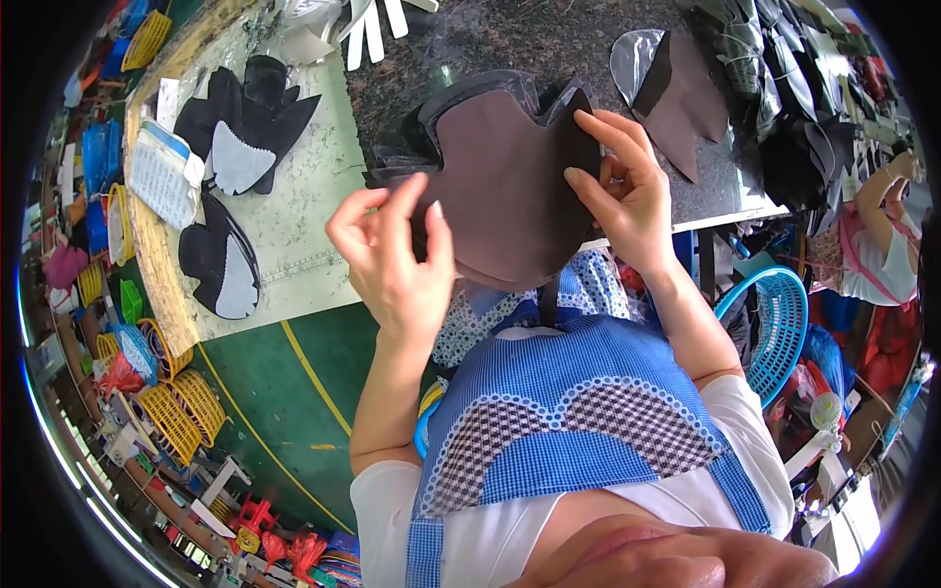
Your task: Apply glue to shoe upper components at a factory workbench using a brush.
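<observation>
A dark brown, flat cut piece (500, 186), like leather or coated fabric with a notched outline, spans the space between my hands at the table's near edge. At its right edge, the thumb and fingers of my right hand (627, 191) grip the darker border. My left hand (397, 250) is at the piece's left edge, index finger and thumb apart, fingertips slightly blurred. Beneath and behind the piece, a stack of similar dark pieces (431, 108) lies on the dark stone slab (549, 39).
Black and grey cut pieces (245, 118) lie on the pale board at left, near a white written-on pad (165, 176). More brown pieces (681, 113) rest at right, beside dark bundles (799, 147). A blue basket (784, 323) stands below. Another person (877, 240) is at far right.
</observation>
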Tool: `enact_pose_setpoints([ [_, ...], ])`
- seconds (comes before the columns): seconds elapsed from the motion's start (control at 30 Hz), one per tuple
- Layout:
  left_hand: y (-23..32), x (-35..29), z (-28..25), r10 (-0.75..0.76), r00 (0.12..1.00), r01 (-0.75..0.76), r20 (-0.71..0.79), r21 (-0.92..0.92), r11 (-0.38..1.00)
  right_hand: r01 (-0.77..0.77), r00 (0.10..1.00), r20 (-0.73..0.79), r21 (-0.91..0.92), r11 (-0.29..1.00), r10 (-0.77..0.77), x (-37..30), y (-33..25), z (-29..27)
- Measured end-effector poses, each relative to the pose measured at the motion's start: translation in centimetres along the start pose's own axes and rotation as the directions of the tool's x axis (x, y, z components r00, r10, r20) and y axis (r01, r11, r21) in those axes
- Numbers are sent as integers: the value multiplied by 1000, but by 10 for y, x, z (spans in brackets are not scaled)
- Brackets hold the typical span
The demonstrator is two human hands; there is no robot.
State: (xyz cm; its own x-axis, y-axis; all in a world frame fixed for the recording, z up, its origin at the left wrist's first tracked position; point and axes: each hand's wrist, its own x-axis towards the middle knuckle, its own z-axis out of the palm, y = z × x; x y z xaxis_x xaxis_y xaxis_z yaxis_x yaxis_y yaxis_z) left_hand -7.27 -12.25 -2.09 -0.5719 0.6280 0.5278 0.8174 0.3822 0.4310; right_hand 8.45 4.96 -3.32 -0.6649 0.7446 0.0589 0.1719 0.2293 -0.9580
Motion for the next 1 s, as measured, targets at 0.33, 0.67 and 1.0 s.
enact_pose_setpoints([
  [0.33,16,23,31,338,756,-274,561,-198,941,216,962,-106,-270,938,-252,13,-13,-2],
  [0.67,10,20,23,317,763,-285,563,-148,947,564,793,95,-485,668,-601,2,-48,-14],
  [1.0,-65,46,-9,400,841,-259,365,-377,889,387,918,331,-620,683,-219,-7,-10,2],
])
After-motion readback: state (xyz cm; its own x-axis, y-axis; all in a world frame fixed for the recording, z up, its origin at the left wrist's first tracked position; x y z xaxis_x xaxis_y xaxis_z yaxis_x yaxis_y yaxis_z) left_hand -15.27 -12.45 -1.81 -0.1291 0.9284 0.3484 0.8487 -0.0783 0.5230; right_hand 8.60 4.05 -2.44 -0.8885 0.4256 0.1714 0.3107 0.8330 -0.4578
